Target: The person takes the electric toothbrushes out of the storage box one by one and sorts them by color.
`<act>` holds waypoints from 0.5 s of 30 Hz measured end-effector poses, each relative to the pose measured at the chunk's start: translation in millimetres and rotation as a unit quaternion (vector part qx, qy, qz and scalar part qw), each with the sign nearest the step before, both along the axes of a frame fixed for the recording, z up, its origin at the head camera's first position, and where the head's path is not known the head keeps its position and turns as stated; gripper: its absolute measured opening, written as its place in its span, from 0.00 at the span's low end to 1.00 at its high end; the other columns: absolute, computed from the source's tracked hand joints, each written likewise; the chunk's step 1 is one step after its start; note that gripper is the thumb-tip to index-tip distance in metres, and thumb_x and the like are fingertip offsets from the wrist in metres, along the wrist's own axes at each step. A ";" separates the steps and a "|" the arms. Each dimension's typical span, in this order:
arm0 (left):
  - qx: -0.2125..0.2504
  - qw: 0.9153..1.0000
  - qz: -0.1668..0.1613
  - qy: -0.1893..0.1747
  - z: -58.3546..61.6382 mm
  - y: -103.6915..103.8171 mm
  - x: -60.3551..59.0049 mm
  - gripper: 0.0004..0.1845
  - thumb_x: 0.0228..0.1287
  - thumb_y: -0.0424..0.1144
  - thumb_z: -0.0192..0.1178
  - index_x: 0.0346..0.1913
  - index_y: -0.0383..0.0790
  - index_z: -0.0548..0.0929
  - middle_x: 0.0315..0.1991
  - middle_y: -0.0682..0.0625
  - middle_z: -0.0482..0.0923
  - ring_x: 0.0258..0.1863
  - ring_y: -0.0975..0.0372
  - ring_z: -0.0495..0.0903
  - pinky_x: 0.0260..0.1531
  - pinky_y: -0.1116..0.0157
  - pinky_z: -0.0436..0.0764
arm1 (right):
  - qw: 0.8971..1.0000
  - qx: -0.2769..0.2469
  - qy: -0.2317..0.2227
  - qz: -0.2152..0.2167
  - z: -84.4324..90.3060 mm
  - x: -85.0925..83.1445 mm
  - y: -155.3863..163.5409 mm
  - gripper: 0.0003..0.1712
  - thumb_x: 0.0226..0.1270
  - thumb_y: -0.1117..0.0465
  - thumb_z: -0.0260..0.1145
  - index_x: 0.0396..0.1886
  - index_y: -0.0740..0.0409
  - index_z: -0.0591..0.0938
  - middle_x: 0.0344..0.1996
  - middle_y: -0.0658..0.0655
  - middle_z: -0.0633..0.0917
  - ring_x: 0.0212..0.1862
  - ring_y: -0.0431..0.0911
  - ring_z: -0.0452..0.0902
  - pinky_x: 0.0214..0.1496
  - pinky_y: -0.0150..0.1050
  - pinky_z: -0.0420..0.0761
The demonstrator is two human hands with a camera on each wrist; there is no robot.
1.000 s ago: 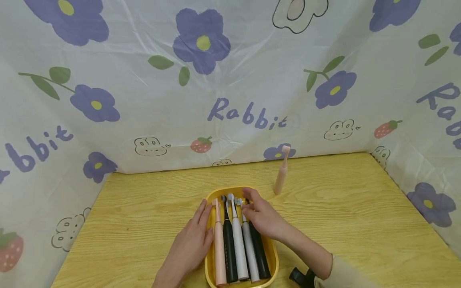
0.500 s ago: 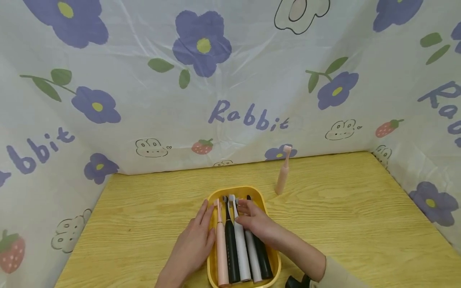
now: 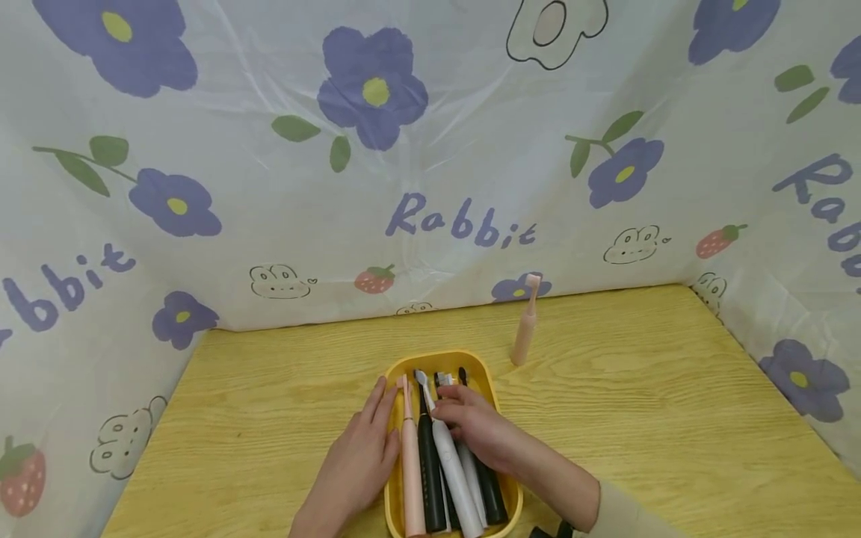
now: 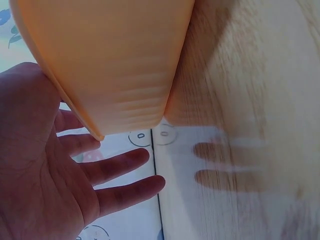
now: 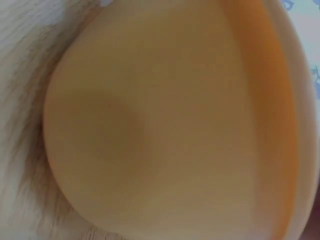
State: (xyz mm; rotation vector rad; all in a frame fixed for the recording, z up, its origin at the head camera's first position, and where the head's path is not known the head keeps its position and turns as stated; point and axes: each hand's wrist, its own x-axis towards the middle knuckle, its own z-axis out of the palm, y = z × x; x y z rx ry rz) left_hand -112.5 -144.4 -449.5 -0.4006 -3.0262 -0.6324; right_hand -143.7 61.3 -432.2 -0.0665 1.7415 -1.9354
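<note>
White brush (image 3: 452, 471) in yellow tray (image 3: 479, 368), tilted across the others, neck pinched under right hand (image 3: 474, 422) fingers. Left hand (image 3: 363, 456) flat, fingers straight, pressed against tray's left wall. Pink brush (image 3: 525, 321) upright, well apart

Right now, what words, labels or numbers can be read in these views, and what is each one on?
"Rabbit": on the flowered sheet hung behind the table, at centre.
"bbit": the same sheet at far left, cut by the frame edge.
"Ra": the same sheet at far right, cut off, with more cut-off lettering below.
The toothbrushes in the yellow tray: small marks, too small to read.
Both wrist views: no text.
</note>
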 end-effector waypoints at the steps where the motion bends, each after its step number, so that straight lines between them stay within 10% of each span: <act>1: 0.000 1.000 0.000 0.001 -0.3 0.0 0.2 0.32 0.76 0.40 0.56 0.79 0.39 0.63 0.80 0.43 0.55 0.60 0.44 0.78 0.54 0.46 0.81 | 1.000 0.000 0.000 0.003 0.1 0.9 0.7 0.36 0.73 0.63 0.58 0.73 0.80 0.60 0.67 0.75 0.69 0.64 0.57 0.71 0.59 0.50 0.76; 15: 0.009 1.000 -0.001 0.000 0.3 0.4 1.4 0.31 0.76 0.39 0.56 0.77 0.36 0.65 0.80 0.42 0.55 0.59 0.43 0.78 0.53 0.46 0.81 | 0.998 0.043 -0.012 0.054 -0.3 8.6 3.6 0.26 0.73 0.63 0.62 0.66 0.72 0.72 0.50 0.59 0.81 0.46 0.46 0.77 0.43 0.42 0.81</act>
